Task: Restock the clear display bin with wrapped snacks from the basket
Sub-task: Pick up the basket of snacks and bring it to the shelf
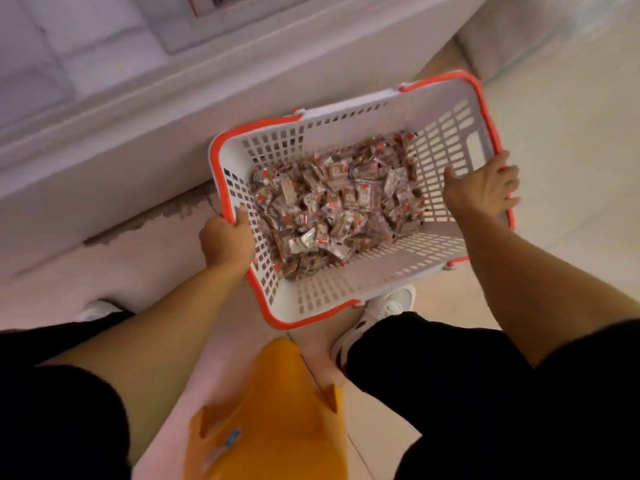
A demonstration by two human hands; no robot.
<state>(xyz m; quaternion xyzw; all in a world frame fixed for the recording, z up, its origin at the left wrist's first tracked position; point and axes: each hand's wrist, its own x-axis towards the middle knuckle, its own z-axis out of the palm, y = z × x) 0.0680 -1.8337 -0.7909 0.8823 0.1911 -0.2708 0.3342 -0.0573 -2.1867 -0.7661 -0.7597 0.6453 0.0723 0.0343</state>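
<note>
Fabric of a yellow-orange garment (266,410) is seen nearest the camera, low in the middle of the view, flanked by black trousers (485,393) on both sides. A white shoe (388,306) is planted on the pale tiled floor (561,109) just below the basket, and the tip of a second shoe is glimpsed at the far left.

Further out, a white slatted basket (446,237) with a red-orange rim is held between both bare forearms. Its left rim is gripped by the left hand (227,239), with the thumb hooked over the edge and lying against the inner wall. Its right end is clasped by the right hand (485,188), whose thumb is laid inside the wall while the fingers are wrapped over the rim to the outside. The hands are well apart, one at each short end.

Inside, the basket floor is covered by a loose heap of wrapped snacks (339,202), brownish and silvery with red markings; the print is too blurred to be read.

Beyond the basket, a white cabinet base (121,143) is seen running diagonally, with worn, dark patches along its foot.
</note>
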